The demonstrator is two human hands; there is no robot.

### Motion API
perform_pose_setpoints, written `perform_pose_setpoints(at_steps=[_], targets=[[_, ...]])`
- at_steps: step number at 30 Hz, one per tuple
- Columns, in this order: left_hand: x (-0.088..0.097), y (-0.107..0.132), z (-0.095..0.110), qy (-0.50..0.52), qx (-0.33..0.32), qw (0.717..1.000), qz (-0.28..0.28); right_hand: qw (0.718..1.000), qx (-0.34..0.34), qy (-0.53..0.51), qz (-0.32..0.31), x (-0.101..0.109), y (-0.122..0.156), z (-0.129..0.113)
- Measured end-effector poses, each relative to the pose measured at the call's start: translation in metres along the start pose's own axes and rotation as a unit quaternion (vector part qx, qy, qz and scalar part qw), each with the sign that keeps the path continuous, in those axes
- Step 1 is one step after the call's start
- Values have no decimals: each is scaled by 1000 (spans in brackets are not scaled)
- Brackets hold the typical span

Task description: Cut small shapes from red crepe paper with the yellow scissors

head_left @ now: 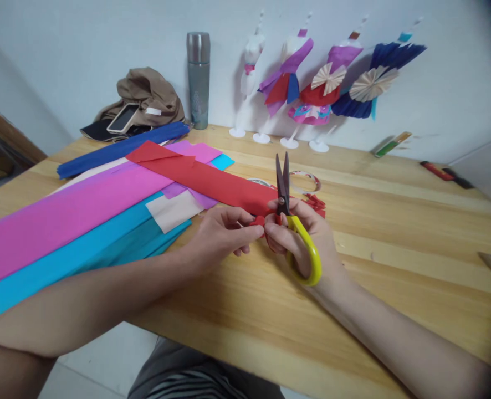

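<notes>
My right hand (303,238) grips yellow-handled scissors (289,213), their blades pointing up and away, almost closed. My left hand (223,233) pinches a small red piece of paper (257,221) right beside the scissors. Both hands meet over the wooden table (395,233), at the near end of a long red paper strip (204,174). Small red scraps (317,204) lie just behind my right hand.
Pink (62,216), light blue (83,257), dark blue (121,148) and cream (174,210) paper sheets cover the left of the table. A tape roll (306,180) lies behind the scissors. Four paper-dressed figurines (312,83), a metal flask (198,80), a brown cloth with a phone (123,117) and pens (443,172) stand along the wall.
</notes>
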State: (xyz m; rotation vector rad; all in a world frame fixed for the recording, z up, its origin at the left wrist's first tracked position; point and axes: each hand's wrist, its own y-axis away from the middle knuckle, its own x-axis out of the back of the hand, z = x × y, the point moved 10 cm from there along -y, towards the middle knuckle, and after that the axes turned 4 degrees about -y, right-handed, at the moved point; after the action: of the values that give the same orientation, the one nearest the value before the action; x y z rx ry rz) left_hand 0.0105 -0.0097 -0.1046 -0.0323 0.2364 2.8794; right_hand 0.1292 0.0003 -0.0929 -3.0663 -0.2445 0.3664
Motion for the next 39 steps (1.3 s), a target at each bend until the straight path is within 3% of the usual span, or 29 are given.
perform_pose_setpoints(at_steps=[5,10,15,21,27,34,39], targets=[[4,0,0,3,-5,1000,18,999,-11,1,-32,0,-1,6],[7,-3,5,2,0,1000,7,978,59,105,-171,-9,-2,-8],[15,-7,14,2,-10,1000,25,944,42,189,-267,-18,4,-13],[16,-5,22,12,-26,999,24,916,42,262,-301,-22,9,-19],[12,-4,21,0,-13,1000,2,918,49,264,-293,-21,9,-20],[11,-3,23,8,-7,1000,3,907,25,266,-326,-18,11,-13],[14,-3,23,11,-4,1000,18,920,51,244,-302,-14,8,-19]])
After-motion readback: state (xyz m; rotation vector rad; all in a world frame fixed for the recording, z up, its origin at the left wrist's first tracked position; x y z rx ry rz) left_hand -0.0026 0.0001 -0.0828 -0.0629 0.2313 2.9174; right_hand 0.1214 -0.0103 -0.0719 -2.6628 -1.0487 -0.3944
